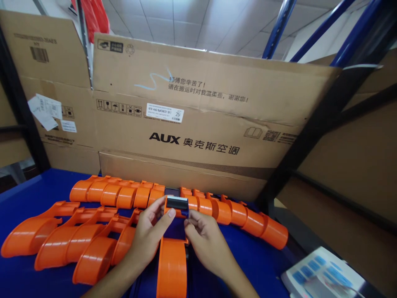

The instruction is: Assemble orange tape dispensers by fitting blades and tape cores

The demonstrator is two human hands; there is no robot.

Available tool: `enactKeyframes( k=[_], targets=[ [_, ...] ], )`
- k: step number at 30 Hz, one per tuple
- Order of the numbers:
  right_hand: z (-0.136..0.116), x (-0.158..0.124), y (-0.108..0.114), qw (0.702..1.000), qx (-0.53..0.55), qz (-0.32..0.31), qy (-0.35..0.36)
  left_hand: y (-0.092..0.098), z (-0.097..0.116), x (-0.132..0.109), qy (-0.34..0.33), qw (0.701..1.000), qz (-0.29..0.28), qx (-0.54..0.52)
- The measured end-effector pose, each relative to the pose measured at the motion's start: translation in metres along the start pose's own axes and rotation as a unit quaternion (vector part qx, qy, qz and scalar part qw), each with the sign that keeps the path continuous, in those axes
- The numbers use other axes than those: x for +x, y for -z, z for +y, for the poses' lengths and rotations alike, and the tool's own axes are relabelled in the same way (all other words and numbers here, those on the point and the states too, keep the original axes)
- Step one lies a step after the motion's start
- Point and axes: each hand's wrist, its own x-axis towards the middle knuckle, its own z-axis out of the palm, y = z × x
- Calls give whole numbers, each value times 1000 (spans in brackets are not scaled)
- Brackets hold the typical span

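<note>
Near the middle of the view, an orange tape dispenser [172, 265] points away from me, its toothed black-and-white head [177, 203] at the far end. My left hand [151, 225] is closed on the left side of that head, the thumb lying on its front below the black part. On the right, my right hand [201, 231] has its fingers curled and pinched at the head's right edge, beside a small dark blue part. Whether the right fingertips hold anything separate is too small to tell.
Orange dispensers [142, 197] stand in a long row at the back of the blue table [248, 265]. More orange dispensers [58, 248] lie at the left. Behind is a cardboard wall [198, 136]. A white device with blue keys [322, 273] sits at the lower right.
</note>
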Motion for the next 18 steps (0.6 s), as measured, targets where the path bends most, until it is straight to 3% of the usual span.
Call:
enactKeyframes(
  k=[11, 15, 18],
  targets=[
    [-2, -1, -1, 1000, 21, 20, 2, -3, 9, 4, 21, 998, -11, -60],
    [1, -1, -7, 998, 27, 48, -3, 0, 5, 2, 71, 991, 78, -85],
    [-2, -2, -8, 998, -1, 58, 14, 10, -5, -3, 57, 985, 148, -71]
  ],
)
